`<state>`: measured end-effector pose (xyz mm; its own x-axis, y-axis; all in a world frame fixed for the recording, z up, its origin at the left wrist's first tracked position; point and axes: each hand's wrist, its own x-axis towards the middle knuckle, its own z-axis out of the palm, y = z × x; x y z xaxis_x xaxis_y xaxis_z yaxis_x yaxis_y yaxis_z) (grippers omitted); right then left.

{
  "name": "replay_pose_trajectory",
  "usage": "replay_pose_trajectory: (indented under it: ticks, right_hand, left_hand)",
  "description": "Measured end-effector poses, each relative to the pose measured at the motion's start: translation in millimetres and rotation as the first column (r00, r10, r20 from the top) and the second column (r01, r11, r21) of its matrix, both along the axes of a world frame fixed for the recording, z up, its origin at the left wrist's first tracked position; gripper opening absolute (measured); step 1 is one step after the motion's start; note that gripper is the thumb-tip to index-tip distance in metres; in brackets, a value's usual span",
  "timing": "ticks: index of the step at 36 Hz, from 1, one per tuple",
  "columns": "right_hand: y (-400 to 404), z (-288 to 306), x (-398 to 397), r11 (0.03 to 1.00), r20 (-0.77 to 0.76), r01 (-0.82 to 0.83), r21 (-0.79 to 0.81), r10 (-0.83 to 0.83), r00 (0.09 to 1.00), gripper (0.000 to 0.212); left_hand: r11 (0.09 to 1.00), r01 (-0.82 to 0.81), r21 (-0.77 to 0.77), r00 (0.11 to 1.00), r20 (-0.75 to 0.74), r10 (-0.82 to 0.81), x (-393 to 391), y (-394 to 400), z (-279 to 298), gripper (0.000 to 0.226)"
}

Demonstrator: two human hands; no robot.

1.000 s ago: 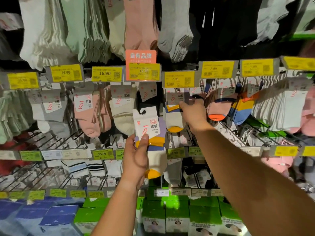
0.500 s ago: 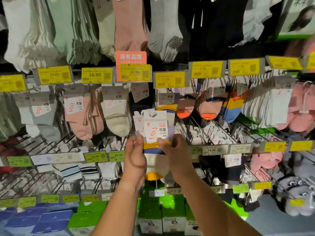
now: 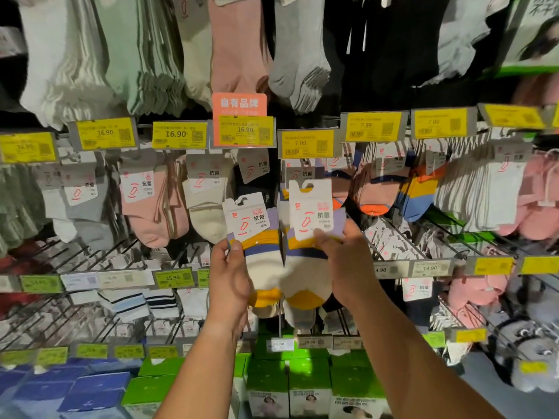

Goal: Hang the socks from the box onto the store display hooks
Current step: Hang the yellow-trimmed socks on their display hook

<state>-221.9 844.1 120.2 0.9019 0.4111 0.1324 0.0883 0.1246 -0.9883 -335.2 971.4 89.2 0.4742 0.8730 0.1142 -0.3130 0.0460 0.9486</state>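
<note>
Holding one sock pack each, both hands up in front of the display rack. Left hand (image 3: 230, 282) grips the left sock pack (image 3: 260, 267) along its left edge: thumb on the front by the yellow band, other fingers curled behind and hidden. Its white card header (image 3: 246, 219) stands above the thumb, tilted slightly left, hook cutout on top free of any hook. Right hand (image 3: 348, 267) pinches the right sock pack (image 3: 305, 267): thumb tip pressed on the lower edge of its card header (image 3: 311, 213), fingers wrapped round the back at the purple cuff. That header sits higher than the left one, upright, cutout also free. The two packs touch edge to edge between the hands; yellow toes hang below the palms.

Above the right fingertips: yellow 7.99 price tag (image 3: 307, 143), with matching striped socks (image 3: 298, 173) hanging behind the raised header. Above the left thumb: orange sign (image 3: 239, 104) over a 16.90 tag. Left of the left hand: cream socks (image 3: 205, 207), then pink socks (image 3: 151, 207). Below the wrists: green boxes (image 3: 308, 379). Whether the display hook under the 7.99 tag touches the right header, can't tell.
</note>
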Motion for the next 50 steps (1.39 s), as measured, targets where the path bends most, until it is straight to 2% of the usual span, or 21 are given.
replay_pose_trajectory:
  ticks: [3,8,12,18,25,30,34,37,39,41,43,44,45,47,48,50]
  right_hand:
    - [5,14,5,0.997,-0.008,-0.037,0.074,0.037,0.999,0.019]
    - [15,28,17,0.988,-0.001,-0.064,0.137,0.065,0.998,0.022]
    - [23,33,31,0.996,0.007,-0.037,0.083,0.037,0.999,0.022]
    - [45,37,56,1.000,-0.018,0.000,-0.027,0.000,1.000,0.029]
    - [86,41,97,0.991,-0.172,0.035,-0.127,-0.056,0.984,0.018]
    - [103,20,129,0.990,-0.245,-0.001,-0.138,-0.033,0.969,0.050]
    - [104,13,130,0.991,-0.223,-0.006,-0.131,-0.024,0.974,0.043]
    - [100,17,125,0.990,-0.184,0.020,-0.138,-0.046,0.982,0.046]
    - [91,27,110,0.977,-0.072,0.105,-0.188,-0.120,0.990,0.052]
    - [77,34,85,0.944,0.105,0.244,-0.224,-0.225,0.969,0.048]
    - [62,28,55,0.945,0.220,0.280,-0.171,-0.240,0.945,0.038]
    - [56,21,36,0.953,0.254,0.290,-0.091,-0.259,0.932,0.032]
    - [50,16,17,0.965,0.269,0.264,0.004,-0.255,0.929,0.027]
    - [39,-6,-6,0.999,0.282,0.029,-0.043,-0.016,0.959,0.025]
    - [37,-14,-14,0.996,0.157,-0.085,-0.004,0.085,0.984,0.019]
    - [35,-33,-31,0.997,0.124,-0.029,-0.068,0.037,0.992,0.018]
  left_hand:
    - [1.000,-0.009,-0.012,1.000,-0.005,0.009,1,1,-1,0.011]
    - [1.000,0.003,-0.014,1.000,-0.010,-0.003,-1,0,1,0.017]
    - [0.999,0.017,0.051,1.000,0.004,-0.017,-5,-2,1,0.025]
    - [0.996,0.008,0.088,1.000,-0.006,-0.008,-10,-2,-1,0.020]
    - [0.995,0.010,0.099,1.000,-0.009,-0.009,-12,-4,-3,0.021]
    - [0.999,0.005,0.048,1.000,0.015,-0.006,-15,-4,-1,0.020]
    - [1.000,-0.005,0.022,1.000,0.012,0.005,-17,-3,0,0.021]
    - [0.999,-0.010,0.031,1.000,0.014,0.009,-18,-5,3,0.015]
    - [0.999,0.006,0.035,1.000,0.016,-0.006,-17,-6,4,0.016]
    - [0.999,0.022,0.039,1.000,0.004,-0.022,-16,-6,4,0.018]
    - [0.999,0.045,0.006,0.999,0.023,-0.046,-14,-5,4,0.018]
    - [0.999,0.054,-0.008,0.998,0.025,-0.054,-13,-5,3,0.022]
    - [0.998,0.054,-0.019,0.998,0.028,-0.054,-11,-5,3,0.030]
    - [0.997,0.063,-0.034,0.998,0.026,-0.062,-8,-6,2,0.045]
    - [0.996,0.076,-0.036,0.997,0.026,-0.075,-6,-7,1,0.047]
    - [0.994,0.104,-0.032,0.994,0.037,-0.103,-4,-11,0,0.049]
